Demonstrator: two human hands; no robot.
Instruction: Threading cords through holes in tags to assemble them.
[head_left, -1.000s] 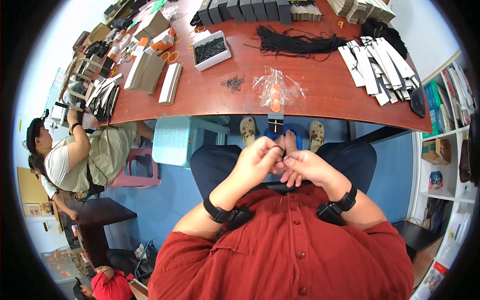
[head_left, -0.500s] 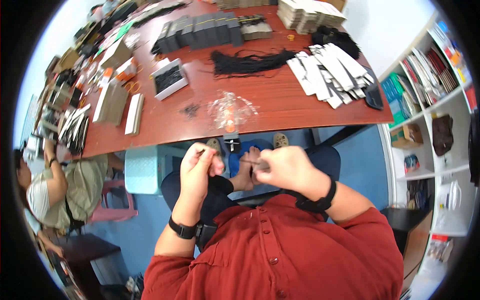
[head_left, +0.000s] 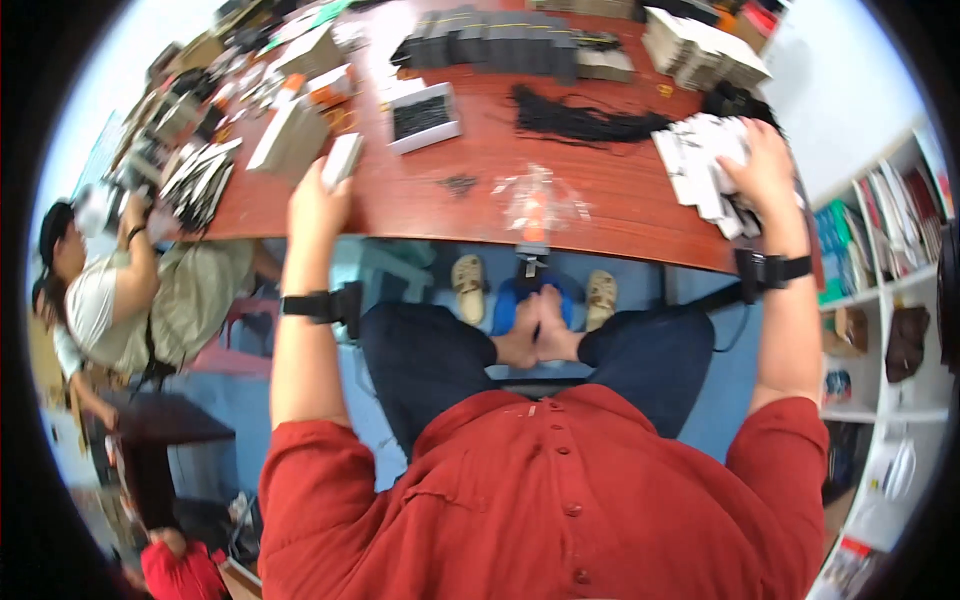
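My left hand [head_left: 319, 207] is at the table's front left, its fingers closed around the near end of a narrow stack of white cards [head_left: 344, 158]. Whether it grips the whole stack or only some cards is hidden. My right hand [head_left: 765, 168] lies over a loose pile of white strip-shaped tags [head_left: 690, 165] at the right. Its thumb is spread from the fingers, and the fingertips are partly hidden among the tags. Between my hands, a clear crumpled plastic wrap [head_left: 545, 203] and a small heap of dark bits [head_left: 459, 185] lie on the table.
A white box of small black pieces [head_left: 423, 118] stands behind the dark bits. Farther back are a bundle of black cords [head_left: 585, 122] and a row of dark grey card stacks [head_left: 490, 42]. White shelves [head_left: 880, 330] stand at the right; another person [head_left: 115, 290] sits at the left.
My hands have parted from in front of my lap. The left reached forward to the white card stack, the right forward and right onto the tag pile. The view has shifted too.
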